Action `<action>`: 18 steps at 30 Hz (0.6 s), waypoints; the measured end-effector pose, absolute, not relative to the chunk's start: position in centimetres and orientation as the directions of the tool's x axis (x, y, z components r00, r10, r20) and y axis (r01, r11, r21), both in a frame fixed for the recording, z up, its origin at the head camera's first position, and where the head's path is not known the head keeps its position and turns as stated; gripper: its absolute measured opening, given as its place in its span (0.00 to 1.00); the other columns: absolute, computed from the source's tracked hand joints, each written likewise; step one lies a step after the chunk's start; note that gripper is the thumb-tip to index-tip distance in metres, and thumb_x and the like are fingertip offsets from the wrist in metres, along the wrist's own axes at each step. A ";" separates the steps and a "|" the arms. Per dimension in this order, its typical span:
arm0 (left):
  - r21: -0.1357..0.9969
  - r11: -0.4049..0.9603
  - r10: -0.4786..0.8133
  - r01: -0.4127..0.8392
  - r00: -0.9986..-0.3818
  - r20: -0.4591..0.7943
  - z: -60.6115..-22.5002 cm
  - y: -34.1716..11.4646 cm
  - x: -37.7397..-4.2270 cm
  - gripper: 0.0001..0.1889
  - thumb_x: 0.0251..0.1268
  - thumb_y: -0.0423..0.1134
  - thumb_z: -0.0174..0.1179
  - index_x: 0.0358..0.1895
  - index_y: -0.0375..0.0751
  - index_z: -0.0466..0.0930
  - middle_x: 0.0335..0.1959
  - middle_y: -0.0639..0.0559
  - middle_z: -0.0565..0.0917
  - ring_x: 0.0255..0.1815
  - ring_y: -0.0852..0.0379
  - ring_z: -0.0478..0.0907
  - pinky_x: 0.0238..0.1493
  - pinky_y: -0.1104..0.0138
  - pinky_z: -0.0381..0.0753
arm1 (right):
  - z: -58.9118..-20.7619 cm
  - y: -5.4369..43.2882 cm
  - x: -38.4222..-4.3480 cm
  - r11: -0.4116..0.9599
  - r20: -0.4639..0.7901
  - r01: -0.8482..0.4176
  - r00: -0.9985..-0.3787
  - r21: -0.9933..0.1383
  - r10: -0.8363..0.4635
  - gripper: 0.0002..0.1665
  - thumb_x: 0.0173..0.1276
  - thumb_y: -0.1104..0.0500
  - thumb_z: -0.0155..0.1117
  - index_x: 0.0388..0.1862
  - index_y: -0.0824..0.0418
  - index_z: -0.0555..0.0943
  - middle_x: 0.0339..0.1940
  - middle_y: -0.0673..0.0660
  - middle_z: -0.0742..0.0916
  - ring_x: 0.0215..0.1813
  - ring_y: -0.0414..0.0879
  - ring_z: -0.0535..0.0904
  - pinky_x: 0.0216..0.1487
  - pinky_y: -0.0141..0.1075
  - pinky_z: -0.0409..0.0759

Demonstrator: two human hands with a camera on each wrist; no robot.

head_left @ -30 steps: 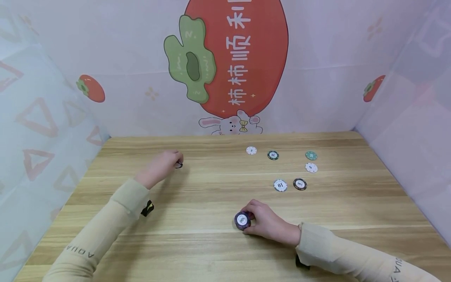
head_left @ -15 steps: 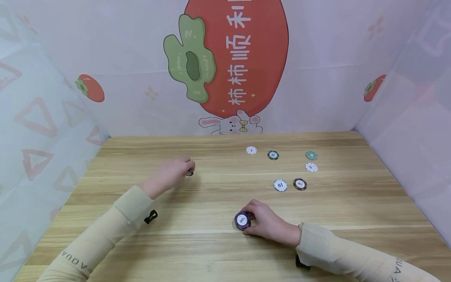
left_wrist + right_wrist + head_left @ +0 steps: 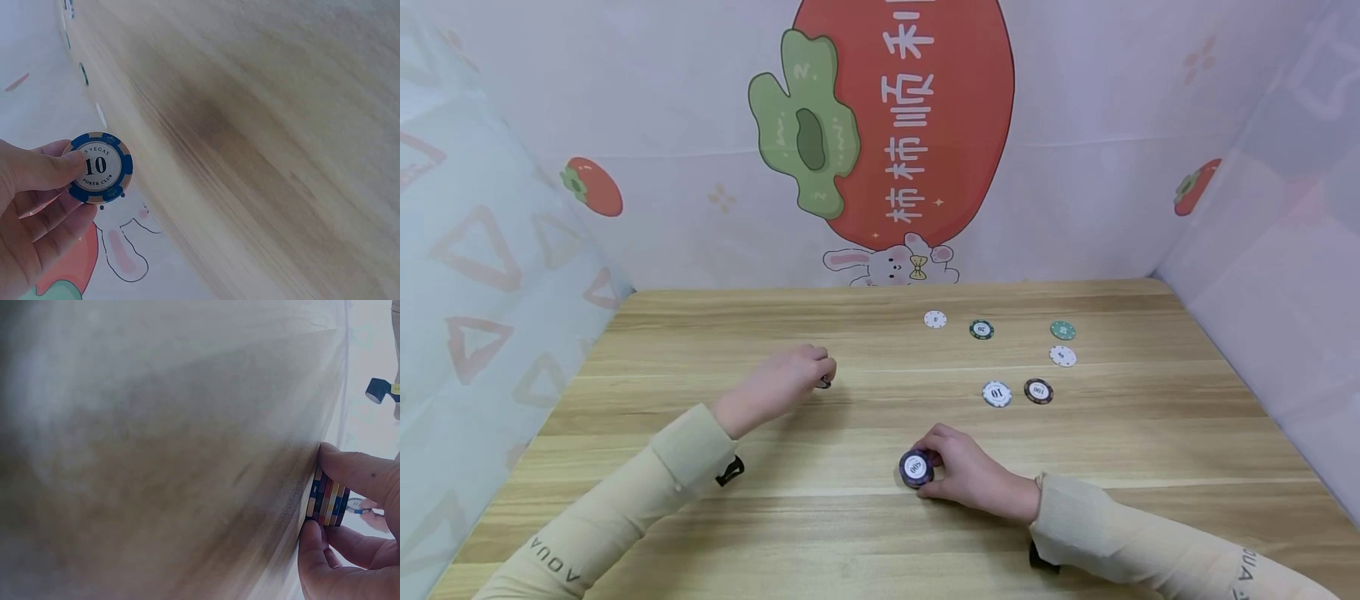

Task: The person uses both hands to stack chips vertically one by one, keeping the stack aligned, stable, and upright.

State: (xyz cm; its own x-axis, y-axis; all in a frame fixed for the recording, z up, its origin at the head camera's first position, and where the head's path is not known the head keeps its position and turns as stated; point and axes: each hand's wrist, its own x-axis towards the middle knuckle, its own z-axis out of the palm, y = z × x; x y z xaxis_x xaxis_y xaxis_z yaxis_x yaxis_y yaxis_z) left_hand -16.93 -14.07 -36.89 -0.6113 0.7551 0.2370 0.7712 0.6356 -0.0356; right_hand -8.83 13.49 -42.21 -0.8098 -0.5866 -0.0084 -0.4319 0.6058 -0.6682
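Between thumb and fingertips my left hand [image 3: 778, 387] pinches a blue-and-orange poker chip [image 3: 103, 169] marked 10, held above the table; in the head view the fingers mostly cover it. At the front centre, my right hand [image 3: 966, 475] grips a short stack of poker chips [image 3: 916, 469], its top chip dark purple and marked 500. The right wrist view shows the stack's layered edges [image 3: 328, 499] between thumb and fingers, seemingly resting on the table. Beyond the right hand lie a light-blue 10 chip [image 3: 997, 394] and a dark 100 chip [image 3: 1038, 391], flat and apart.
Farther back on the wooden table [image 3: 850, 533] lie a white chip [image 3: 935, 319], a dark-green 20 chip [image 3: 981, 330], a green chip [image 3: 1062, 331] and another white chip [image 3: 1062, 357]. Printed cloth walls [image 3: 1075, 167] stand behind and at both sides.
My left hand has moved right and nearer, toward the stack, carrying its chip. My right hand and the stack stay put, as do the loose chips.
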 end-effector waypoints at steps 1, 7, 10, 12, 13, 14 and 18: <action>-0.021 0.635 0.755 0.772 -0.614 0.232 -36.8 -14.0 -16.8 0.14 0.44 0.18 0.56 0.24 0.44 0.72 0.22 0.58 0.68 0.23 0.62 0.65 0.24 0.73 0.66 | -42.2 13.5 -8.8 0.607 -0.008 -0.433 -0.810 -0.667 -0.587 0.24 0.45 0.63 0.74 0.43 0.65 0.78 0.38 0.50 0.76 0.40 0.41 0.74 0.41 0.29 0.75; -0.005 0.623 0.766 0.782 -0.610 0.202 -36.8 -13.4 -16.4 0.12 0.48 0.21 0.56 0.25 0.44 0.73 0.22 0.59 0.67 0.24 0.62 0.63 0.25 0.73 0.65 | -42.2 13.4 -8.9 0.607 -0.004 -0.441 -0.806 -0.661 -0.591 0.24 0.45 0.62 0.74 0.43 0.65 0.78 0.38 0.50 0.76 0.40 0.41 0.74 0.41 0.30 0.76; -0.015 0.618 0.773 0.786 -0.604 0.193 -36.7 -13.0 -16.2 0.11 0.51 0.22 0.57 0.26 0.44 0.73 0.23 0.59 0.68 0.24 0.62 0.65 0.25 0.72 0.67 | -42.2 13.4 -8.9 0.608 -0.007 -0.439 -0.807 -0.662 -0.590 0.24 0.45 0.62 0.74 0.43 0.65 0.78 0.38 0.49 0.76 0.40 0.41 0.74 0.41 0.30 0.76; -0.012 0.618 0.774 0.786 -0.606 0.182 -36.7 -12.8 -16.0 0.10 0.52 0.23 0.58 0.27 0.45 0.74 0.23 0.58 0.70 0.25 0.62 0.66 0.26 0.72 0.70 | -42.2 13.5 -8.9 0.611 -0.012 -0.435 -0.809 -0.662 -0.588 0.24 0.45 0.62 0.74 0.43 0.65 0.78 0.38 0.49 0.76 0.40 0.41 0.74 0.42 0.30 0.75; -0.008 0.617 0.776 0.787 -0.607 0.173 -36.7 -12.7 -16.0 0.10 0.52 0.24 0.58 0.27 0.45 0.75 0.24 0.58 0.71 0.25 0.62 0.67 0.26 0.71 0.70 | -42.2 13.5 -8.8 0.611 -0.012 -0.434 -0.809 -0.662 -0.587 0.24 0.45 0.62 0.74 0.43 0.65 0.78 0.38 0.49 0.76 0.40 0.41 0.74 0.42 0.30 0.75; -0.008 0.619 0.775 0.785 -0.610 0.165 -36.7 -12.6 -15.9 0.10 0.52 0.24 0.59 0.28 0.45 0.75 0.24 0.58 0.71 0.25 0.62 0.67 0.26 0.71 0.71 | -42.2 13.5 -8.8 0.612 -0.013 -0.433 -0.810 -0.662 -0.587 0.24 0.45 0.62 0.74 0.43 0.65 0.78 0.38 0.50 0.76 0.40 0.41 0.74 0.42 0.30 0.75; -0.007 0.609 0.785 0.793 -0.602 0.144 -36.6 -12.0 -15.5 0.10 0.51 0.24 0.59 0.28 0.45 0.76 0.24 0.58 0.71 0.25 0.63 0.67 0.26 0.73 0.70 | -42.2 13.5 -8.8 0.615 -0.012 -0.435 -0.811 -0.658 -0.586 0.24 0.45 0.62 0.74 0.43 0.65 0.78 0.38 0.49 0.76 0.40 0.41 0.74 0.41 0.30 0.75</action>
State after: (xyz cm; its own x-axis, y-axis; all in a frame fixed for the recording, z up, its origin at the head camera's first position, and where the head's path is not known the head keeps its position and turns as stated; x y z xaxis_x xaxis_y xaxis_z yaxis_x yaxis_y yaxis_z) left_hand -15.54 -12.04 -36.65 -0.6023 0.7851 0.1442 0.7928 0.6095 -0.0071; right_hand -8.82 13.46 -42.16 -0.8106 -0.5855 -0.0118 -0.4347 0.6150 -0.6579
